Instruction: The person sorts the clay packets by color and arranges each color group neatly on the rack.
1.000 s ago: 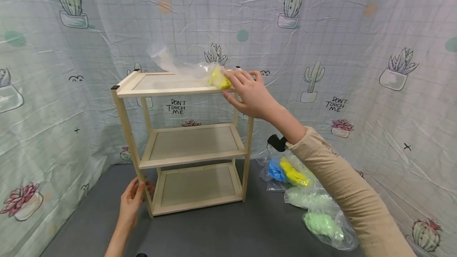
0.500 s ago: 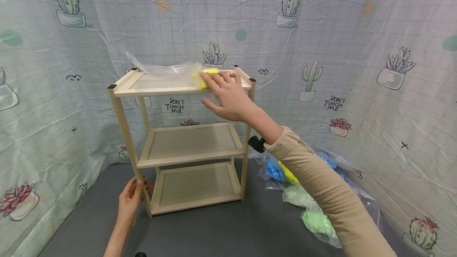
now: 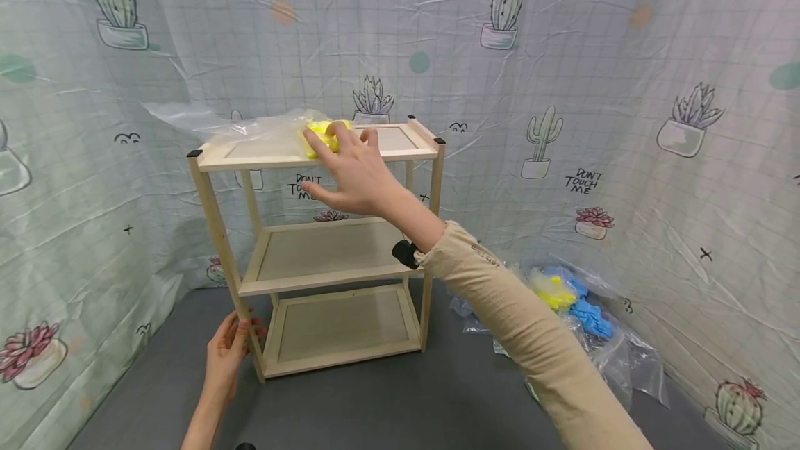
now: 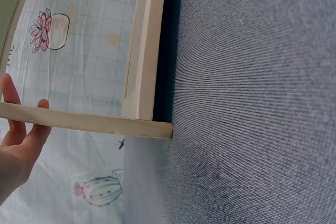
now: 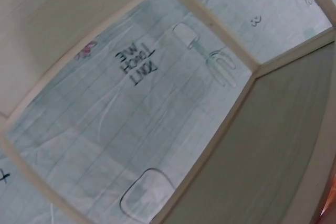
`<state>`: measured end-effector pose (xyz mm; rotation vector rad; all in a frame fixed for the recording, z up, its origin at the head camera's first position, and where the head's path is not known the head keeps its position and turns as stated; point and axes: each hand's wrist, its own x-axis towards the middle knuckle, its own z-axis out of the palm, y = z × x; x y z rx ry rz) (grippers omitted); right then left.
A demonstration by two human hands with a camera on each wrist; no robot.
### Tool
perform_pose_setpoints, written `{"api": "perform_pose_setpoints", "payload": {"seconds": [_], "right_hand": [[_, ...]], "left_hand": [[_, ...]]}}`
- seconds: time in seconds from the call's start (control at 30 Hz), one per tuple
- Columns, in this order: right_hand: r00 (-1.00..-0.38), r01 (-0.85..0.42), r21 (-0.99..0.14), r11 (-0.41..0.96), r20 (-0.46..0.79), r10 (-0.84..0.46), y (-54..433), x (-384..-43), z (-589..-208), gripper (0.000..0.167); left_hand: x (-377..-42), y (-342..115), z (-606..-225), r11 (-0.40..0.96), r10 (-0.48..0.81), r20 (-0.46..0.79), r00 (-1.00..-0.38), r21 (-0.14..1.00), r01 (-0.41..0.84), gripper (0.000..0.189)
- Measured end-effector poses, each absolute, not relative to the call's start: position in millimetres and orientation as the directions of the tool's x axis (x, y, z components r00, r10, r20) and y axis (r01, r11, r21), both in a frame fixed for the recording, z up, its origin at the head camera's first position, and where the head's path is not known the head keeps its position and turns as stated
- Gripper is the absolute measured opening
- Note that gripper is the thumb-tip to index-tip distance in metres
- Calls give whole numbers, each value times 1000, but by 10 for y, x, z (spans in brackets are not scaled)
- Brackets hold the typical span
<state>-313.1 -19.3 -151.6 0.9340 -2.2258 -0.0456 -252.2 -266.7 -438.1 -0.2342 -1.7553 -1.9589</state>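
A three-tier wooden shelf rack (image 3: 400, 155) stands upright. Around its front left leg (image 3: 215, 221), low down, my left hand (image 3: 223, 353) grips with fingers and thumb; the left wrist view shows the hand (image 4: 21, 150) about the same leg (image 4: 94, 123). On the top tier lies a clear plastic bag (image 3: 250, 129) with a bright yellow bundle (image 3: 320, 132) inside. My right hand (image 3: 362, 176) presses its fingers on the bundle, with the thumb splayed apart by the front rail. The right wrist view catches the rack's tiers (image 5: 262, 140) and a sliver of hand at the corner.
Clear bags with blue bundles (image 3: 590, 317) and a yellow bundle (image 3: 555, 292) lie at the right of the dark table (image 3: 387, 408), partly behind the right sleeve (image 3: 512, 311). A cactus-print sheet (image 3: 437, 19) hangs behind and on both sides.
My right hand has moved left along the top tier, and the yellow bundle and its bag have slid left with it. More bags on the right show past the sleeve. My left hand keeps its hold.
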Motion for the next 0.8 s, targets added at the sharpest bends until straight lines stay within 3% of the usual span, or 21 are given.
{"api": "perform_pose_setpoints", "payload": {"seconds": [0.17,0.37,0.8], "right_hand": [[-509,-574,352,739,554,-659,-311,-3089,-1495,73],[-505,-610,327,722,542,-672,-394,-3067,-1475,66],[-569,-628,341,699,411,-712,-551,-3046,-1375,63]], "left_hand": [[-2525,-2659,-4387,-51,-254,439,-862,884,465,25],[-2530,-2663,-4387,-62,-249,454,-856,874,482,25],[-2539,-2673,-4400,-54,-251,450,-857,877,477,25]]}}
